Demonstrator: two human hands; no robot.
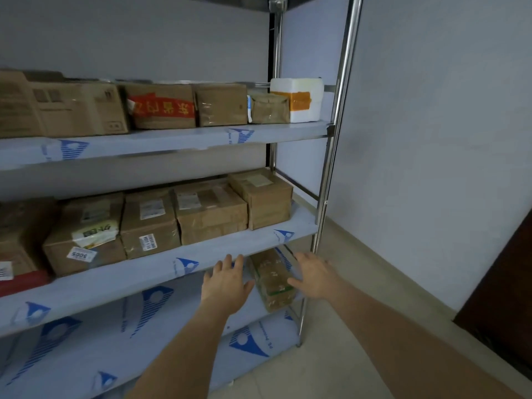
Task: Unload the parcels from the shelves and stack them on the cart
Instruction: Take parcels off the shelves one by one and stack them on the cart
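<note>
A small taped cardboard parcel lies alone on a lower shelf of the steel rack, near its right end. My left hand reaches in with fingers spread, just left of the parcel. My right hand is at the parcel's right side, fingers straight, its thumb touching the box. Neither hand grips it. The shelf above holds a row of brown parcels. The top shelf carries more brown boxes and a white foam box with orange tape. No cart is in view.
The rack's shiny front post stands right beside my right hand. A blue-grey wall runs along the right, with tiled floor below and a dark brown panel at the far right. The lowest shelf shows protective film.
</note>
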